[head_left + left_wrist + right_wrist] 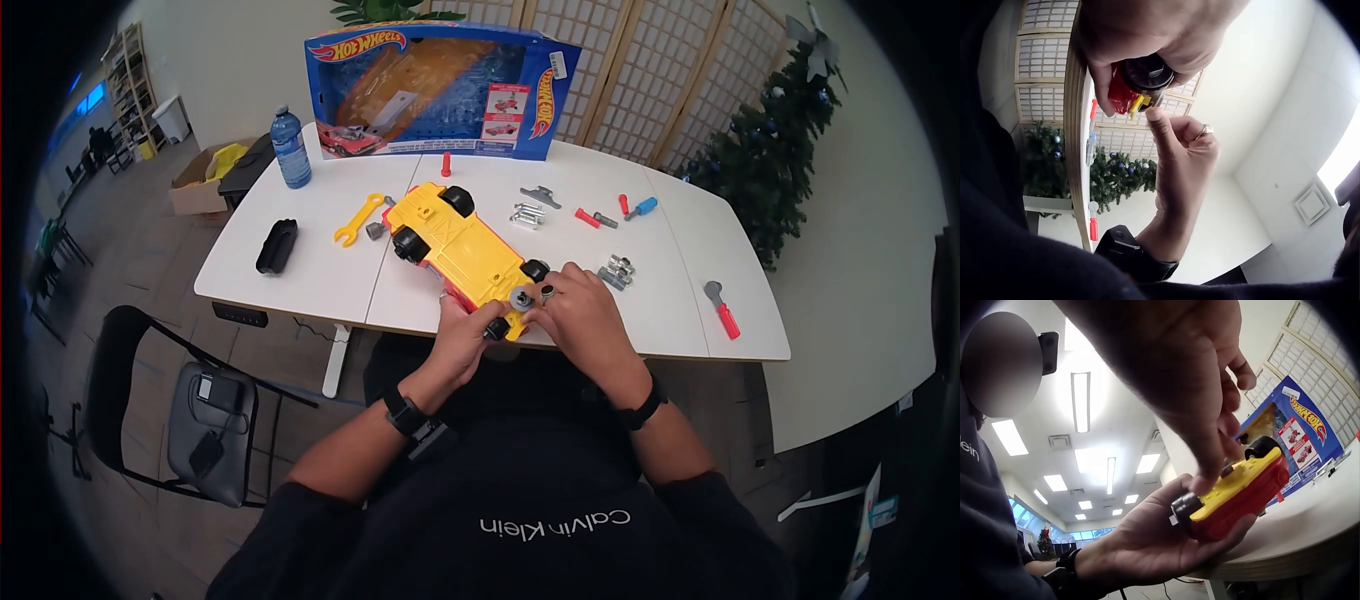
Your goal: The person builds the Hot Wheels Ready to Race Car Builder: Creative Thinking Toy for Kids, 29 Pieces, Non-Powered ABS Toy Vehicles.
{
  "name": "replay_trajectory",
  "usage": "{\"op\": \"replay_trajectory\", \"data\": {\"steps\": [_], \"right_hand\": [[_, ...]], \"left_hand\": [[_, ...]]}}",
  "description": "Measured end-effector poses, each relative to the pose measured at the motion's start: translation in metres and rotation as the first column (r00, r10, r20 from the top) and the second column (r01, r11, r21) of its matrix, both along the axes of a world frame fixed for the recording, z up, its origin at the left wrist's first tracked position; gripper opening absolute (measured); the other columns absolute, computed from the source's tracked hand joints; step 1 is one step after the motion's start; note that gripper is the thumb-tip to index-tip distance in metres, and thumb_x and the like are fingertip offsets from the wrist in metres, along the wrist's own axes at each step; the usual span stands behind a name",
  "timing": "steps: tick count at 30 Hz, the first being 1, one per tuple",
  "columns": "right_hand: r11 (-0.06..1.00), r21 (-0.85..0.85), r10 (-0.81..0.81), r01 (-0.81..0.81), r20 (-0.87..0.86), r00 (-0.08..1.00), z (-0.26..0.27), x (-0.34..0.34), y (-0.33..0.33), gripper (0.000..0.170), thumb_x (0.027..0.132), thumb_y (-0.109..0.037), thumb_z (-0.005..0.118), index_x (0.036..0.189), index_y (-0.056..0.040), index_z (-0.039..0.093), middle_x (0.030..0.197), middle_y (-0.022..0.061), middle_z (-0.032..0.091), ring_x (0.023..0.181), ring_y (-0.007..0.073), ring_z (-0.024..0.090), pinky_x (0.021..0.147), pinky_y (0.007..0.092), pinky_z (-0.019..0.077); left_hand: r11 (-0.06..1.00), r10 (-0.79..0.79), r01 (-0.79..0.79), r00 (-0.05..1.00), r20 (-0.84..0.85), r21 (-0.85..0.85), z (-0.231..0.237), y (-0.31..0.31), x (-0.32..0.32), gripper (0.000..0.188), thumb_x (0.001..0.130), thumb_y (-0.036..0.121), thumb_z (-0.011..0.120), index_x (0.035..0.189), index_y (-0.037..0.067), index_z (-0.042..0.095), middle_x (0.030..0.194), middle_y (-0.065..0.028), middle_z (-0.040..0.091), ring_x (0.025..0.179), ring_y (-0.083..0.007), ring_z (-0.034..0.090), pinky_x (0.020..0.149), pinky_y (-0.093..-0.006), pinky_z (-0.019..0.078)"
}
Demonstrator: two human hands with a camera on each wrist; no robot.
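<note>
A toy car (465,250) is held upside down over the table's front edge, its yellow underside up and its red body below. My left hand (459,343) grips the car's near end beside a black wheel; in the right wrist view the left palm and fingers cup the red body (1266,490). With thumb and fingers my right hand (588,322) pinches a grey round part (521,298) against the yellow underside between the two near wheels. Fingers partly hide that part in both wrist views.
On the table (300,250) lie a yellow wrench (358,219), a black tray (277,247), silver parts (527,215), red and grey bolts (587,217), a blue-handled tool (642,208) and a red-handled tool (722,310). A bottle (290,148) and a box (440,90) stand behind.
</note>
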State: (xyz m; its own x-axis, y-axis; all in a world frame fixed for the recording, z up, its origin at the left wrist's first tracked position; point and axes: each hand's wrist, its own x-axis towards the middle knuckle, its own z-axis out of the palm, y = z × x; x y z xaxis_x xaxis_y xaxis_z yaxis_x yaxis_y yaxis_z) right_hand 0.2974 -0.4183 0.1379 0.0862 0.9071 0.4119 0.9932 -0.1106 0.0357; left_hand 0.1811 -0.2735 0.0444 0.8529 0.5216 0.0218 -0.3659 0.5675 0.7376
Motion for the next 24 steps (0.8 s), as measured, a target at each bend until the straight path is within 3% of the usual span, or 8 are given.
{"op": "replay_trajectory", "data": {"steps": [5,7,8,11,13,17,19,24], "right_hand": [[0.995,-0.079,-0.069,0.06,-0.12,0.99,0.001,-0.006,-0.01,0.018,0.092,-0.019,0.077,0.104,-0.0059,0.079,0.084,0.0057,0.066,0.095,0.0254,0.064,0.078,0.0377,0.0509],[0.957,0.285,0.1,-0.054,-0.149,0.984,-0.005,-0.006,-0.003,0.019,0.091,-0.024,0.079,0.094,-0.0051,0.078,0.087,0.0057,0.066,0.092,0.0254,0.064,0.077,0.0392,0.0511],[0.956,0.289,0.098,-0.051,-0.148,0.984,-0.009,-0.002,-0.002,0.019,0.091,-0.024,0.079,0.094,-0.0051,0.078,0.087,0.0057,0.066,0.092,0.0254,0.064,0.077,0.0392,0.0511],[0.968,0.222,0.127,-0.118,-0.03,0.991,-0.009,0.001,-0.001,0.02,0.092,-0.022,0.078,0.102,-0.0043,0.078,0.098,0.0073,0.067,0.092,0.0261,0.064,0.079,0.04,0.0529],[0.967,-0.196,-0.188,0.165,-0.101,0.977,0.002,-0.004,-0.006,0.025,0.093,-0.012,0.074,0.117,-0.004,0.077,0.107,0.0069,0.068,0.095,0.0269,0.063,0.084,0.0395,0.055],[0.979,0.202,0.028,0.027,-0.266,0.964,-0.014,-0.003,-0.002,0.024,0.091,-0.013,0.076,0.113,-0.0029,0.079,0.103,0.0069,0.067,0.096,0.0264,0.062,0.082,0.0394,0.0548],[0.939,0.332,0.131,-0.09,-0.102,0.986,-0.021,-0.001,0.004,0.019,0.09,-0.02,0.08,0.093,-0.0009,0.079,0.097,0.0057,0.067,0.09,0.026,0.062,0.081,0.0392,0.0545],[0.994,0.099,-0.027,0.043,-0.16,0.987,-0.016,0.003,-0.002,0.02,0.09,-0.018,0.079,0.099,-0.0007,0.079,0.099,0.0054,0.068,0.092,0.0256,0.061,0.082,0.0399,0.0544]], "left_hand": [[0.999,0.031,-0.031,0.999,-0.019,-0.008,0.006,0.002,-0.002,0.053,0.094,-0.002,0.068,0.138,0.0,0.039,0.129,-0.0172,0.063,0.11,-0.0255,0.074,0.083,-0.0413,0.0679],[0.997,0.078,-0.078,0.997,0.001,-0.026,0.013,-0.001,-0.004,0.052,0.094,-0.001,0.069,0.137,-0.001,0.039,0.128,-0.0173,0.063,0.107,-0.0245,0.074,0.081,-0.0397,0.0676],[0.997,0.075,-0.075,0.997,0.002,-0.022,0.012,0.0,-0.003,0.052,0.094,-0.001,0.069,0.137,-0.001,0.039,0.128,-0.0173,0.063,0.107,-0.0245,0.074,0.081,-0.0397,0.0676],[0.998,0.054,-0.053,0.998,0.033,-0.02,0.0,0.005,0.0,0.052,0.094,0.0,0.07,0.136,0.0,0.038,0.128,-0.0175,0.063,0.107,-0.0241,0.073,0.079,-0.0385,0.0665],[0.996,0.088,-0.088,0.995,-0.041,0.005,-0.004,0.007,0.002,0.052,0.095,0.002,0.07,0.134,0.001,0.037,0.129,-0.0176,0.063,0.108,-0.0249,0.073,0.081,-0.0419,0.0667],[0.997,0.071,-0.072,0.996,-0.045,-0.015,-0.001,0.007,0.0,0.051,0.096,0.005,0.07,0.133,0.003,0.035,0.129,-0.0177,0.063,0.109,-0.0256,0.073,0.082,-0.043,0.0664],[0.998,0.054,-0.055,0.998,-0.015,-0.032,-0.001,0.004,0.0,0.049,0.097,0.008,0.069,0.134,0.003,0.037,0.128,-0.0166,0.064,0.107,-0.0246,0.073,0.081,-0.0417,0.0661],[0.998,0.056,-0.056,0.998,-0.032,0.004,-0.002,-0.002,-0.002,0.04,0.103,0.014,0.064,0.139,0.004,0.049,0.129,-0.0119,0.067,0.111,-0.0229,0.073,0.09,-0.0478,0.0646]]}}
